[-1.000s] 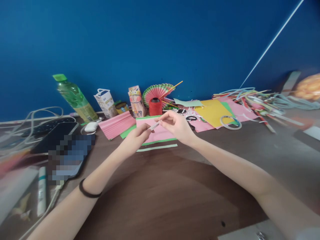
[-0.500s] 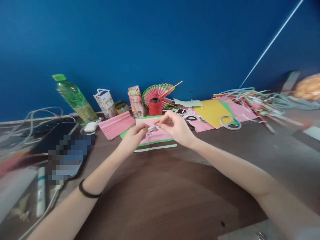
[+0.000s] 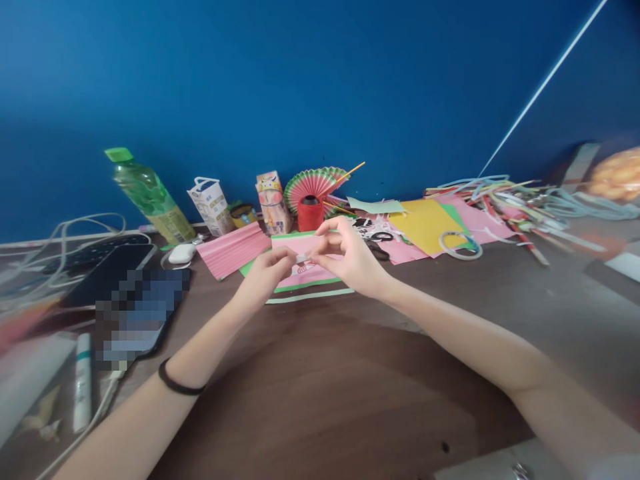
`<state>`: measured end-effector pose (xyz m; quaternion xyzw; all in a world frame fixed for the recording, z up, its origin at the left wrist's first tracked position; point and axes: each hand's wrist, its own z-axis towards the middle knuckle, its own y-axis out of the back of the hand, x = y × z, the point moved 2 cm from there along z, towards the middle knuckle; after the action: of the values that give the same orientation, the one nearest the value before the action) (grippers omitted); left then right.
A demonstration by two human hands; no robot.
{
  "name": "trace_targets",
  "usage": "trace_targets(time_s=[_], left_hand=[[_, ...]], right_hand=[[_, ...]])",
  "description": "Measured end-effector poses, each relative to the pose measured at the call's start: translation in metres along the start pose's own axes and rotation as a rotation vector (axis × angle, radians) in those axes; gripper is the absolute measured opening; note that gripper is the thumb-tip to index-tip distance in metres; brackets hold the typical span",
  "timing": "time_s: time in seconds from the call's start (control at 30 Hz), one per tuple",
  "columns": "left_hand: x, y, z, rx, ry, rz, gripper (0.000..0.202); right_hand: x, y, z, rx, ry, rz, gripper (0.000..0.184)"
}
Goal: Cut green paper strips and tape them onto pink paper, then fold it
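Note:
My left hand and my right hand meet above a brown table, both pinching a small white paper piece between fingertips. Under them lies a pink sheet edged in green, with a loose pale green strip just in front of it. A pleated pink paper lies to the left of the hands. A black band circles my left wrist.
Along the blue wall stand a green bottle, two small cartons, a red thread spool and a paper fan. Yellow and pink sheets, scissors, a tape ring and strips lie right. A phone, cables, mouse lie left.
The hands have drawn closer together and the white piece between them looks shorter, folded or bunched up. My right fingers have curled further over it.

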<state>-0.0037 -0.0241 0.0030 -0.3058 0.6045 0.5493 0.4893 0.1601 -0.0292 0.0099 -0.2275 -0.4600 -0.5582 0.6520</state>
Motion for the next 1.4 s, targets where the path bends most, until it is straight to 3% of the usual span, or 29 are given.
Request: trace_targets(time_s=[0.33, 0.57, 1.07, 1.27, 1.4], left_hand=[[0.004, -0.005, 0.001, -0.125, 0.064, -0.314, 0.017], [0.002, -0.004, -0.001, -0.15, 0.084, -0.349, 0.016], [0.008, -0.006, 0.002, -0.073, 0.099, -0.416, 0.013], [0.018, 0.0, 0.01, -0.141, 0.171, -0.476, 0.013], [0.01, 0.021, 0.015, -0.266, 0.0, -0.359, 0.015]], right_hand=[[0.003, -0.011, -0.008, -0.044, 0.039, 0.042, 0.016], [0.001, -0.011, -0.007, -0.07, 0.018, 0.113, 0.021], [-0.011, -0.013, -0.005, -0.148, -0.044, 0.256, 0.032], [-0.008, -0.011, -0.003, -0.14, -0.03, 0.34, 0.029], [-0.013, -0.009, -0.001, -0.155, -0.058, 0.347, 0.026]])
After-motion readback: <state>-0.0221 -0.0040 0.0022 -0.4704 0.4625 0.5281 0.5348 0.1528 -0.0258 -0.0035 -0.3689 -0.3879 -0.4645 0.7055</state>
